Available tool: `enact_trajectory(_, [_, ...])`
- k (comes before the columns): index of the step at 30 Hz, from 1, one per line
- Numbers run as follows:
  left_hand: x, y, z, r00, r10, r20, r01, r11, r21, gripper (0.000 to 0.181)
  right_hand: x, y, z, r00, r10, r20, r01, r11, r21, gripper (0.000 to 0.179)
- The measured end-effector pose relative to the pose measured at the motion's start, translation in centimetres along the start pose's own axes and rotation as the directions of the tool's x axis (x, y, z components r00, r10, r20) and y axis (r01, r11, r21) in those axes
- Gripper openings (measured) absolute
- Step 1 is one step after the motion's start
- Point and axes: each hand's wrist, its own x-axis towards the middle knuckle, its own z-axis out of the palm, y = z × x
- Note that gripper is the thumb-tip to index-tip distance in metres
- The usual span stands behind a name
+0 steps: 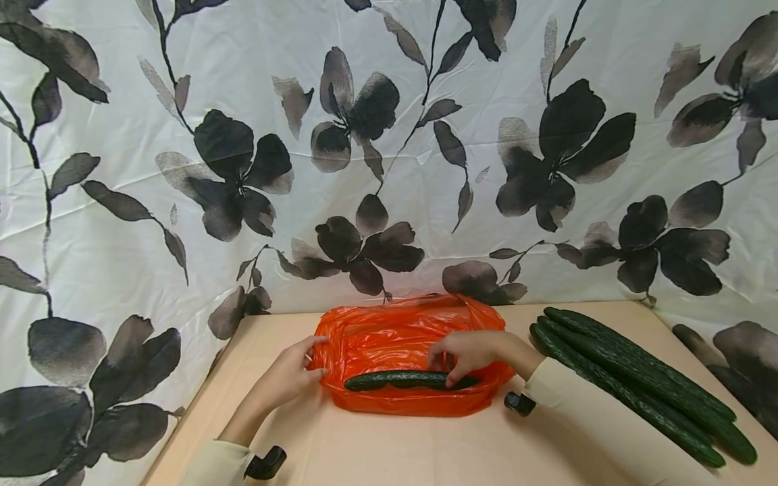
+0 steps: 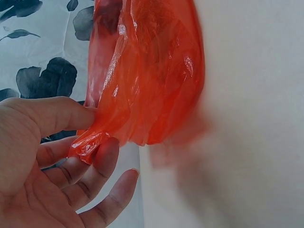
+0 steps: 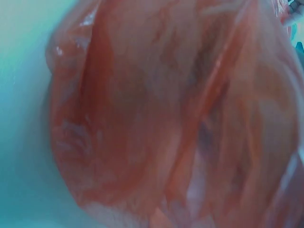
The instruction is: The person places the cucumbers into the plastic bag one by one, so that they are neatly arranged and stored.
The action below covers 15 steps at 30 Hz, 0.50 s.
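An orange-red plastic bag lies spread on the table in the head view, its opening toward me. My left hand pinches the bag's left edge; in the left wrist view the thumb and fingers of the left hand hold a gathered corner of thin film. A dark green cucumber lies sideways along the bag's near side. Over its right end, my right hand grips it with thumb in front. Bag film fills the right wrist view and hides the right hand there.
Several long cucumbers lie side by side at the right of the table, partly behind the right sleeve. A floral cloth hangs behind the table's back edge.
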Motion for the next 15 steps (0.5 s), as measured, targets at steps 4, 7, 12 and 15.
enact_trajectory(4, [-0.19,0.02,0.07,1.0,-0.01,0.003,0.01,1.0,-0.008,0.058,0.32,-0.09,0.31,1.0,0.014,0.006,-0.014,0.998,-0.056,0.034])
enact_trajectory(7, [-0.23,0.05,0.12,1.0,-0.01,0.004,0.01,1.0,-0.007,0.058,0.51,-0.05,0.42,1.0,0.016,0.012,-0.015,0.997,-0.079,0.033])
enact_trajectory(12, [-0.26,0.1,0.17,1.0,-0.011,0.0,0.011,1.0,0.0,0.058,0.57,-0.09,0.47,1.0,0.017,0.023,-0.015,0.997,-0.077,0.034])
enact_trajectory(15, [-0.34,0.08,0.19,1.0,-0.018,-0.003,0.018,1.0,0.007,0.058,0.53,-0.14,0.54,0.999,0.023,0.032,-0.021,0.998,-0.058,0.036])
